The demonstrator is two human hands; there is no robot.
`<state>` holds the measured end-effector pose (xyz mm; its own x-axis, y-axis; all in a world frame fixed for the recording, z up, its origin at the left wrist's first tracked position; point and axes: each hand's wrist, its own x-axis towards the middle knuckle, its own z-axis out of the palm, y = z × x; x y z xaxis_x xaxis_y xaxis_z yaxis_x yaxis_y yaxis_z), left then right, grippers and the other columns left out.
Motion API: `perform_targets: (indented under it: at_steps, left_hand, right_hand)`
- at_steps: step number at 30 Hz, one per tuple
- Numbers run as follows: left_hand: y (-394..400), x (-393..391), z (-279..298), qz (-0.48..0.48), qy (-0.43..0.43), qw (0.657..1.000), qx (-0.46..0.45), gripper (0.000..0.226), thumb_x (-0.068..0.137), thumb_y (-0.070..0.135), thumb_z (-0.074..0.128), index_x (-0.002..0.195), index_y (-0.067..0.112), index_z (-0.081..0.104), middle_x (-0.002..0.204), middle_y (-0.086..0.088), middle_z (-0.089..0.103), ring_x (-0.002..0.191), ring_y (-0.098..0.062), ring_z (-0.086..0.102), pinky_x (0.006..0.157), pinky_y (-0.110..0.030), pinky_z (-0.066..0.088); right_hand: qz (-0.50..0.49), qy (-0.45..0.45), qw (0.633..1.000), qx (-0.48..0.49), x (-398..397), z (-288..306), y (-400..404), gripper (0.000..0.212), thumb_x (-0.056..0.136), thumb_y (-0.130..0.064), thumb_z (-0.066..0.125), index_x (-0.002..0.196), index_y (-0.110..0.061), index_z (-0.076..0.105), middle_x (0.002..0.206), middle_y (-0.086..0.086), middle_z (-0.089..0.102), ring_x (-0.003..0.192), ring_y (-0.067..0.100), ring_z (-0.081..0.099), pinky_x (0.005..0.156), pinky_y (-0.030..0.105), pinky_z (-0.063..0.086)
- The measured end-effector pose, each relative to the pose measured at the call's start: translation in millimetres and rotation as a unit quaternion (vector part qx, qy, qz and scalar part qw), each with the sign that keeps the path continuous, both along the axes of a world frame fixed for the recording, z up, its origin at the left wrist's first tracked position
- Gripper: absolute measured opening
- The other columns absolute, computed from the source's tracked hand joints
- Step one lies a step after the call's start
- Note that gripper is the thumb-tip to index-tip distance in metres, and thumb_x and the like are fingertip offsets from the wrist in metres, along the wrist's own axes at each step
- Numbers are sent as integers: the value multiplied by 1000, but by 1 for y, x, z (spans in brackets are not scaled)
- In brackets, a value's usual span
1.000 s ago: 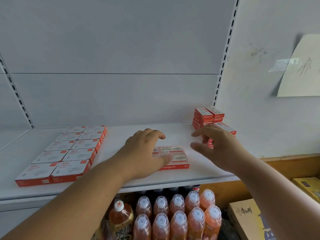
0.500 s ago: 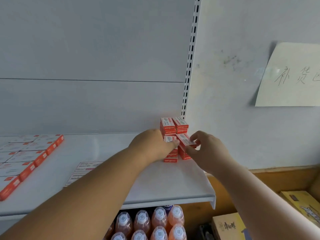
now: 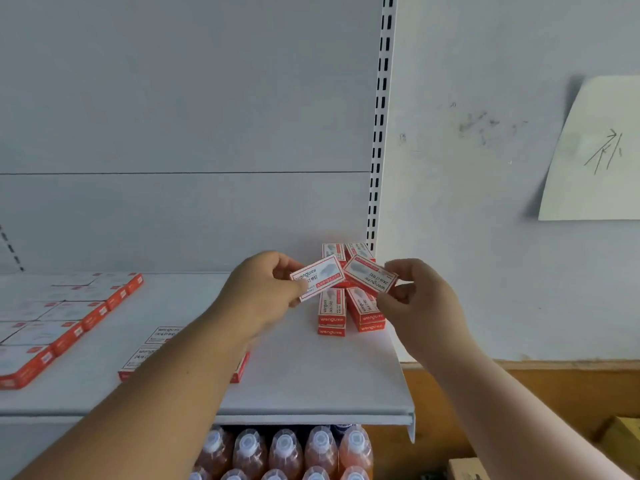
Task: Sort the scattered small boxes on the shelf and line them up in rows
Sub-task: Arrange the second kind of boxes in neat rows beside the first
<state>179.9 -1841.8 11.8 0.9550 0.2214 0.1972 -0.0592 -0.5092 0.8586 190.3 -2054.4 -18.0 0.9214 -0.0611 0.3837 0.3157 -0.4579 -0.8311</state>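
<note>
The left hand (image 3: 263, 289) pinches a small red-and-white box (image 3: 317, 277) above the white shelf (image 3: 311, 375). The right hand (image 3: 415, 299) pinches a second box (image 3: 370, 275), tilted, just beside the first. Both are held over a loose pile of boxes (image 3: 346, 310) at the shelf's right end. Neat rows of boxes (image 3: 62, 317) lie far left.

Two bare forearms enter from the lower corners of the frame, with no sleeve on either. The left hand (image 3: 261, 289) and right hand (image 3: 419, 299) are ungloved. No ring, watch or bracelet shows on the visible fingers and wrists.
</note>
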Motion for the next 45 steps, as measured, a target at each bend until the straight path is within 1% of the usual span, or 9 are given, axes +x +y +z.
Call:
perform_targets:
  at_steps: [3, 10, 14, 17, 22, 26, 30, 35, 45]
  left_hand:
    - [25, -12, 2, -8, -17, 999, -34, 16, 88, 10, 68, 93, 25, 70, 78, 8, 75, 64, -11, 67, 64, -32, 53]
    - [107, -33, 6, 27, -45, 999, -12, 17, 93, 13, 65, 97, 30, 69, 81, 12, 75, 71, -12, 71, 63, -28, 54]
    - [144, -25, 3, 63, -37, 997, 40, 13, 92, 17, 66, 91, 30, 63, 85, 12, 72, 69, -7, 69, 64, -28, 53]
    - [161, -12, -3, 49, -1, 996, 71, 12, 91, 18, 67, 90, 29, 62, 86, 10, 72, 73, -9, 69, 63, -29, 52]
    - [170, 9, -24, 24, 62, 985, 161, 4, 93, 22, 63, 96, 24, 64, 97, 8, 68, 89, -15, 65, 78, -32, 55]
    - [171, 10, -33, 23, 70, 961, 267, 8, 96, 26, 56, 98, 26, 65, 99, 8, 66, 81, -11, 59, 57, -21, 39]
    - [168, 7, -33, 17, 73, 940, 332, 15, 96, 28, 56, 100, 22, 69, 102, 4, 67, 83, -16, 63, 63, -25, 47]
    - [173, 3, -33, 20, 78, 931, 356, 27, 96, 39, 50, 115, 21, 56, 101, 3, 66, 87, -18, 62, 67, -29, 49]
    - [176, -3, -36, -12, 82, 928, 364, 14, 96, 29, 45, 104, 19, 50, 86, 4, 59, 81, -18, 61, 59, -29, 43]
  right_hand:
    - [86, 40, 985, 142, -5, 9, 14, 48, 83, 4, 66, 105, -38, 61, 87, -10, 74, 74, 14, 72, 57, 27, 59]
    - [179, 154, 907, 348, 4, 22, 74, 32, 87, 7, 53, 102, -17, 68, 88, 14, 67, 62, 19, 52, 52, 29, 40]
    - [114, 132, 948, 266, 16, 32, 120, 12, 89, -8, 67, 96, -14, 59, 92, 12, 65, 71, 24, 60, 61, 35, 47]
    - [92, 98, 989, 69, 26, 37, 149, 7, 87, -17, 71, 90, -17, 65, 85, 4, 72, 68, 19, 65, 54, 28, 49]
    - [120, 183, 963, -156, 30, 23, 186, 3, 89, -22, 69, 87, -23, 70, 88, -3, 73, 71, 14, 66, 43, 19, 45]
    - [122, 203, 948, -212, 26, 15, 193, 10, 90, -26, 66, 91, -25, 76, 86, -10, 74, 76, 11, 70, 68, 30, 61]
    - [76, 170, 932, -310, 19, 13, 192, 23, 87, -47, 64, 102, -32, 74, 100, -12, 68, 84, 11, 67, 75, 34, 60]
    - [-29, 149, 898, -412, 14, 7, 184, 35, 93, -56, 47, 98, -24, 62, 86, -8, 63, 73, 11, 59, 56, 27, 45]
    - [-13, 156, 889, -431, 8, 6, 187, 32, 95, -52, 45, 100, -24, 60, 84, -7, 64, 72, 11, 60, 70, 32, 56]
